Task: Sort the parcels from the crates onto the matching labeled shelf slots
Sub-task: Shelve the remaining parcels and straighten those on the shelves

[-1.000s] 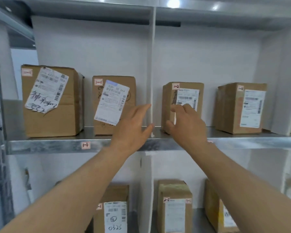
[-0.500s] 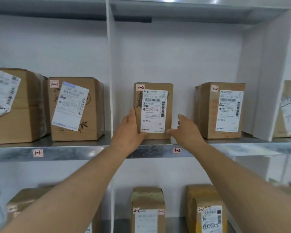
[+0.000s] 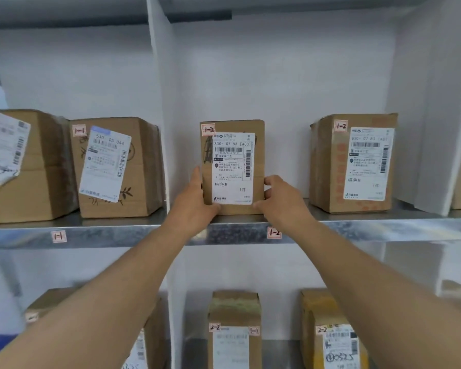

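A small brown cardboard parcel (image 3: 232,166) with a white shipping label and a "1-2" tag stands upright on the metal shelf (image 3: 383,230), in the slot whose edge label reads 1-2 (image 3: 274,232). My left hand (image 3: 194,201) grips its lower left side. My right hand (image 3: 280,201) grips its lower right side. Both hands press the parcel between them at the shelf's front edge.
A second "1-2" parcel (image 3: 353,163) stands to the right in the same slot. White dividers (image 3: 159,102) separate slots. Two "1-1" parcels (image 3: 112,169) fill the left slot. Below, the lower shelf holds "2-2" parcels (image 3: 233,334).
The view has swung right and closer to the 1-2 slot. Both hands moved from near the divider onto the small parcel and now clasp its two sides.
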The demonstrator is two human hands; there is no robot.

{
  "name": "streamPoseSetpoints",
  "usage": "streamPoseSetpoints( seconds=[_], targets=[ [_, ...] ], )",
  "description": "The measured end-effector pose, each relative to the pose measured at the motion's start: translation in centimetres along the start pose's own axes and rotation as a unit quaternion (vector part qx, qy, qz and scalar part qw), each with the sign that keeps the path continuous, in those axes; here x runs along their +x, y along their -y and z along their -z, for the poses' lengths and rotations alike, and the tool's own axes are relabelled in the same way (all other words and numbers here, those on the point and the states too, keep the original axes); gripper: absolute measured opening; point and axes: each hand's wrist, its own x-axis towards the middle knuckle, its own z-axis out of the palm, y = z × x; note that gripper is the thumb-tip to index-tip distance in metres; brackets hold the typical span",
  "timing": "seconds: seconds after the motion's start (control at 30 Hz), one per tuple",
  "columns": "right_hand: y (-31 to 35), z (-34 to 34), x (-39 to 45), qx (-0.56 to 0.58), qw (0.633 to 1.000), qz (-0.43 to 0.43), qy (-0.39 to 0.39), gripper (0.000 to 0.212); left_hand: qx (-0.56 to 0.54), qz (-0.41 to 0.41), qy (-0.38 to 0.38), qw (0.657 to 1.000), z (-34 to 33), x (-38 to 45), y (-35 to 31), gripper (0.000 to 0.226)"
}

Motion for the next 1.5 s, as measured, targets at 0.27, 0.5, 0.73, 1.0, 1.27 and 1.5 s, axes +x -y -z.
streamPoseSetpoints(
  seconds=[0.27, 0.5, 0.73, 1.0, 1.27, 1.5],
  targets=[
    [-2.4, 4.7, -1.7, -0.127, 0.978, 0.078, -0.146, 0.037, 0.097, -0.156, -0.181, 0.966, -0.9, -2.4, -3.9, 0.06],
    [-6.5, 10.9, -2.9, -0.127, 0.961, 0.029, -0.243, 0.035, 0.048, -0.197, -0.102, 0.974, -6.2, -2.5, -9.9, 0.056],
    [-11.4, 13.9, -1.3, -0.126, 0.973, -0.103, -0.164, 0.031, -0.001, -0.077, 0.055, 0.996, -11.3, -0.6, -13.9, 0.074],
    [-13.9, 13.9, 0.0, -0.075, 0.988, -0.1, -0.096, 0.034, 0.0, -0.044, 0.083, 0.996, -13.4, 0.1, -15.4, 0.065],
    [-13.9, 14.0, -0.9, -0.099, 0.984, -0.083, -0.123, 0.033, -0.031, -0.042, 0.088, 0.995, -13.9, 0.0, -15.0, 0.06],
    [-12.4, 14.9, -4.6, -0.22, 0.954, -0.052, -0.197, 0.039, 0.095, -0.145, 0.009, 0.985, -11.9, -2.4, -14.0, 0.058]
  ],
)
